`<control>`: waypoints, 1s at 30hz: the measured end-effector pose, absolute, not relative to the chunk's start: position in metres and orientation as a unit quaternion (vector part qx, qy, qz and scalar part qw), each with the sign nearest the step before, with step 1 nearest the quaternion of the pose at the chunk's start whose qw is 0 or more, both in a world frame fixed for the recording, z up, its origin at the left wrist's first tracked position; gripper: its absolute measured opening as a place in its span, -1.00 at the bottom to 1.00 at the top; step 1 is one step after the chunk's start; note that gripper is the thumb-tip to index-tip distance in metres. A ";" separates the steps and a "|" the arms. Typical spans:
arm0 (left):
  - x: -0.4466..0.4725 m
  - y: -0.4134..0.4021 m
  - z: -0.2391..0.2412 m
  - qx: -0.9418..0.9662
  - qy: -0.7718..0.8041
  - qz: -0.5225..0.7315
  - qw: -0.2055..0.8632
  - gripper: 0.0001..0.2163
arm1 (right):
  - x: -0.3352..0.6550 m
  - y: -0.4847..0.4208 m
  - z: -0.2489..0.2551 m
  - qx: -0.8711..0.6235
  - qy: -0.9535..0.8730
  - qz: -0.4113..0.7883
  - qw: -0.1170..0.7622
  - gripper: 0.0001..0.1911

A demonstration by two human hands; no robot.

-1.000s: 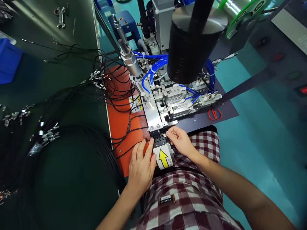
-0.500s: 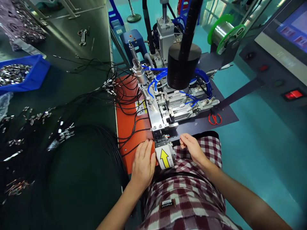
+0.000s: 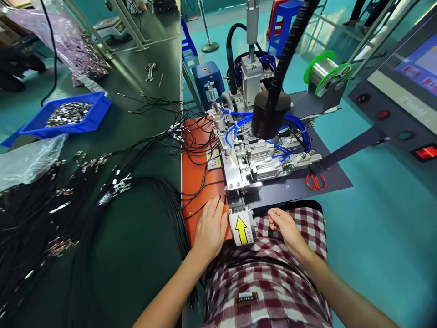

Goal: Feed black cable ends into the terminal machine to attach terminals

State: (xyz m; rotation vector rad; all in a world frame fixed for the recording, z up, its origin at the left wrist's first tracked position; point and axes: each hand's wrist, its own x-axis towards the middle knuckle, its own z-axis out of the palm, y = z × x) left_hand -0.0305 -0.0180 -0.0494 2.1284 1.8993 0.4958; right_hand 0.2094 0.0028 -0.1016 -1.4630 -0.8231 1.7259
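Observation:
My left hand (image 3: pixel 212 226) lies flat with fingers stretched out on the orange board (image 3: pixel 194 182), beside the machine's front end. Black cables (image 3: pixel 201 189) run over the board towards the machine, one passing close to these fingers. Just right of them is a white cover with a yellow arrow (image 3: pixel 241 229). My right hand (image 3: pixel 285 226) hovers over my lap, right of that cover and apart from it. Its fingers are curled together, and whatever may be in them is hidden. The metal machine (image 3: pixel 252 159) with blue air tubes stands ahead of both hands.
Red-handled scissors (image 3: pixel 316 181) lie on the machine's dark base. A solder wire spool (image 3: pixel 326 75) stands behind, and a control panel (image 3: pixel 392 109) is at right. Bundled cables (image 3: pixel 157 191), a blue bin of metal parts (image 3: pixel 99 111) and wrenches (image 3: pixel 150 72) are on the left table.
The view has shifted, so everything appears farther right and lower. The coloured wire ends that showed at the machine's front no longer show. Both hands keep nearly the same pose.

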 end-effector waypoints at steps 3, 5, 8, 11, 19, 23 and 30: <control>-0.037 0.001 -0.048 0.726 0.640 0.201 0.150 -0.61 | 0.212 0.000 -0.101 -0.564 -0.322 0.672 0.357 -0.66; -0.042 0.019 -0.048 0.720 0.623 0.246 0.178 -0.66 | 0.212 -0.001 -0.100 -0.565 -0.328 0.669 0.355 -0.66; -0.048 0.041 -0.046 0.713 0.596 0.303 0.212 -0.72 | 0.212 0.000 -0.098 -0.567 -0.343 0.661 0.352 -0.64; -0.060 0.045 -0.031 0.717 0.589 0.311 0.208 -0.76 | 0.217 0.001 -0.095 -0.575 -0.359 0.646 0.352 -0.66; -0.114 -0.027 0.032 0.874 0.451 -0.054 0.172 -0.82 | 0.231 -0.010 -0.043 -0.580 -0.499 0.576 0.290 -0.72; -0.124 -0.020 0.035 0.892 0.410 -0.140 0.133 -0.83 | 0.202 -0.010 -0.018 -0.531 -0.536 0.608 0.249 -0.70; -0.131 0.009 0.057 0.831 0.468 0.018 0.299 -0.89 | 0.173 -0.007 -0.012 -0.445 -0.573 0.651 0.224 -0.75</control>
